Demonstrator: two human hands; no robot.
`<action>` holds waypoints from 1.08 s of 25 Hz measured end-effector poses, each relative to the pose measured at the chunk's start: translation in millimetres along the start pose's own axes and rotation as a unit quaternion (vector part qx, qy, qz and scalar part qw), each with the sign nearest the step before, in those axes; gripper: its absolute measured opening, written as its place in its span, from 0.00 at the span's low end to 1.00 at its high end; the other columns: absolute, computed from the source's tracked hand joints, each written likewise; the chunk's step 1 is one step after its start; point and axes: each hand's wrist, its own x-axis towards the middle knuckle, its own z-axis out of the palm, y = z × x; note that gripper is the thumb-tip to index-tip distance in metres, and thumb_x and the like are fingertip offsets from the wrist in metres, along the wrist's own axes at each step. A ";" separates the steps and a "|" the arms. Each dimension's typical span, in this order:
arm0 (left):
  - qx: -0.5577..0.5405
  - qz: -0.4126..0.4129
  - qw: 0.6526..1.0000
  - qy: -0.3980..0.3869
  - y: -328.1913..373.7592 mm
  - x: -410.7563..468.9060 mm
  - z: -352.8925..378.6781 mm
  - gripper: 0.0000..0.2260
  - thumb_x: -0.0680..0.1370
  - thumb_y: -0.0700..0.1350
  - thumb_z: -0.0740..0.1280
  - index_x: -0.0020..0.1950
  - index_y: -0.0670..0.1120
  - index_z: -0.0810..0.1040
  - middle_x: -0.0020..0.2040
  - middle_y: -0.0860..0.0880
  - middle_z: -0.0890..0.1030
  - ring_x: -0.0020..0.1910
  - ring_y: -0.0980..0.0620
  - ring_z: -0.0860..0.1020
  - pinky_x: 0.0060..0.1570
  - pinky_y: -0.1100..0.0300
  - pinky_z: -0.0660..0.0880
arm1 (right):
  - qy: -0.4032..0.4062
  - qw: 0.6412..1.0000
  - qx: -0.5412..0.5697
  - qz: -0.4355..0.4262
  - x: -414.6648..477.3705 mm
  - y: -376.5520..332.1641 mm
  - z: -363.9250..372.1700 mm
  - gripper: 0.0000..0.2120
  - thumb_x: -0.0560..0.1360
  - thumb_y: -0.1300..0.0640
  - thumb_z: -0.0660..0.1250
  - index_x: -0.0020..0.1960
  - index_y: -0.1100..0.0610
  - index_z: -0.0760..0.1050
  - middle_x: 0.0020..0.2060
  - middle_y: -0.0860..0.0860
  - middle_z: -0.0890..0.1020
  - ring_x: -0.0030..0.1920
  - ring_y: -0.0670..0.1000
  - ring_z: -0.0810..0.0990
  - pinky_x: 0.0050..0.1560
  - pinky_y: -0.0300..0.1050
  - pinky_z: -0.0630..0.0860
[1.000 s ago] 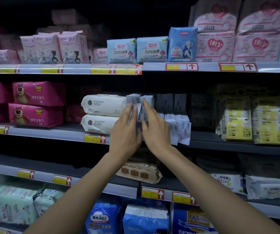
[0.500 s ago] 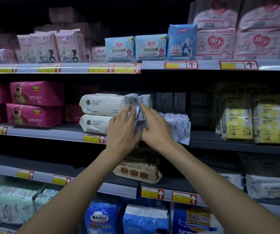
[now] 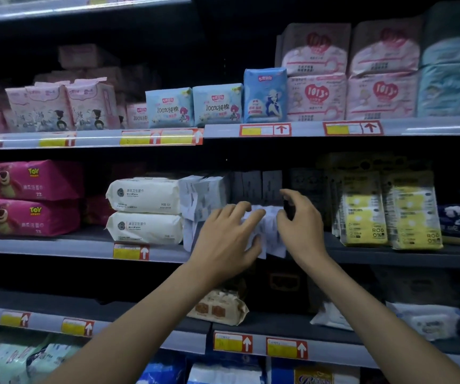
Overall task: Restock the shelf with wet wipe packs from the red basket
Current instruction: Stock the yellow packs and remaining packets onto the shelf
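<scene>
Fingers (image 3: 240,209) of left hand (image 3: 223,241) spread, pressing upright wet wipe packs (image 3: 272,239) from the left; right hand (image 3: 303,227) curled round their right edge, both equally near, on middle shelf (image 3: 85,249) front.

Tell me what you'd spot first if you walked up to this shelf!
Two bare arms reach in at the middle. The left hand lies spread on a bunch of small white packs at the front of the middle shelf, and the right hand curls its fingers round them. Bright pink bear packs pop out on the left of that shelf, and yellow packs stand on the right.
</scene>
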 end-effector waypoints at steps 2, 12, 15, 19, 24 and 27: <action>-0.005 -0.015 1.000 -0.005 6.5 14.4 16.6 0.20 0.81 0.56 0.61 0.71 0.51 0.75 0.62 0.46 0.78 0.53 0.44 0.78 0.49 0.50 0.72 | -0.040 0.997 0.024 0.068 20.2 5.6 -1.1 0.25 0.83 0.62 0.63 0.79 0.52 0.67 0.75 0.50 0.73 0.63 0.47 0.78 0.57 0.33 0.73; 0.017 -0.022 0.992 0.122 -0.7 35.7 84.4 0.14 0.85 0.55 0.59 0.59 0.50 0.80 0.50 0.47 0.77 0.44 0.43 0.71 0.42 0.47 0.69 | -0.127 0.945 0.163 0.253 95.0 42.4 44.0 0.06 0.67 0.64 0.66 0.34 0.60 0.69 0.32 0.54 0.72 0.35 0.55 0.71 0.38 0.53 0.67; 0.025 -0.018 0.990 0.135 -3.3 37.7 92.3 0.16 0.85 0.56 0.56 0.58 0.50 0.80 0.49 0.47 0.77 0.43 0.43 0.71 0.41 0.48 0.69 | -0.149 0.945 0.146 0.251 98.5 43.5 50.1 0.10 0.68 0.65 0.64 0.31 0.58 0.65 0.27 0.51 0.67 0.30 0.52 0.65 0.34 0.50 0.62; 0.026 -0.032 0.993 0.114 -2.0 37.2 90.1 0.15 0.85 0.56 0.58 0.59 0.50 0.80 0.48 0.48 0.77 0.44 0.44 0.71 0.42 0.48 0.69 | -0.164 0.944 0.147 0.247 97.9 47.3 45.9 0.04 0.70 0.64 0.65 0.40 0.60 0.70 0.31 0.53 0.71 0.33 0.52 0.70 0.37 0.50 0.67; -0.027 -0.054 0.998 0.036 8.2 23.8 65.3 0.20 0.83 0.58 0.60 0.68 0.49 0.76 0.58 0.48 0.78 0.54 0.44 0.74 0.55 0.48 0.71 | -0.070 0.958 0.205 0.191 53.8 37.6 20.8 0.06 0.83 0.50 0.63 0.54 0.50 0.78 0.49 0.48 0.81 0.53 0.50 0.81 0.57 0.52 0.77; -0.014 -0.013 0.999 0.042 9.4 -14.0 49.9 0.29 0.81 0.59 0.64 0.79 0.47 0.68 0.67 0.43 0.76 0.67 0.40 0.74 0.68 0.41 0.71 | -0.083 0.953 0.249 0.151 16.1 33.1 1.2 0.17 0.82 0.41 0.65 0.67 0.45 0.77 0.62 0.45 0.81 0.64 0.47 0.79 0.69 0.53 0.76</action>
